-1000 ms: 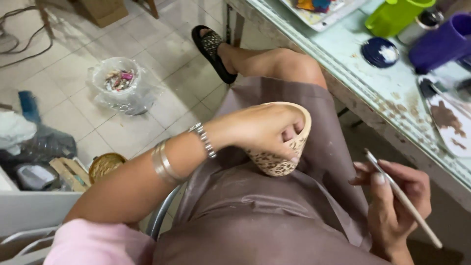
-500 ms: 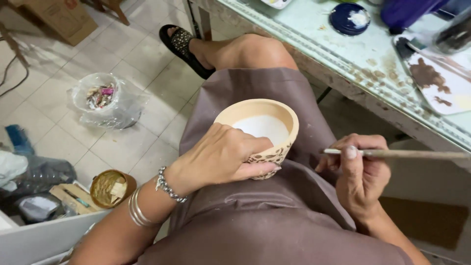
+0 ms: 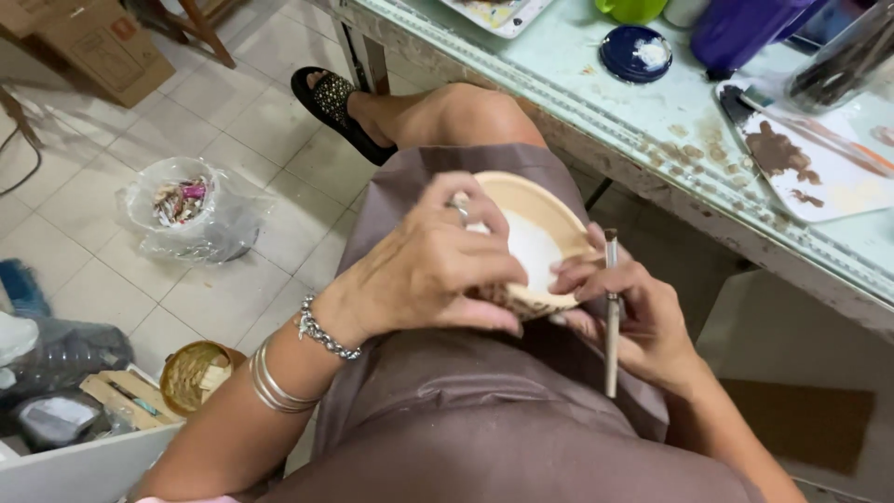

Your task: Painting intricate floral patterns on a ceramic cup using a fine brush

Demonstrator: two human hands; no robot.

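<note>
Mostly hidden, the bowl (image 3: 535, 244) sits under left hand (image 3: 438, 270) fingers gripping it; right hand (image 3: 633, 317) pinches a brush (image 3: 611, 317).

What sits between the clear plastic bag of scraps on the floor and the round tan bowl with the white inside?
In the head view, between the clear plastic bag and the round tan bowl lie bare floor tiles, then the brown skirt.

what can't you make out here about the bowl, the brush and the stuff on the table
Head view:
- Bowl: its patterned outside is mostly covered by the left hand.
- Brush: its tip is hidden behind the right hand and bowl rim.
- Purple container and green cup: cut off by the top edge.
</note>
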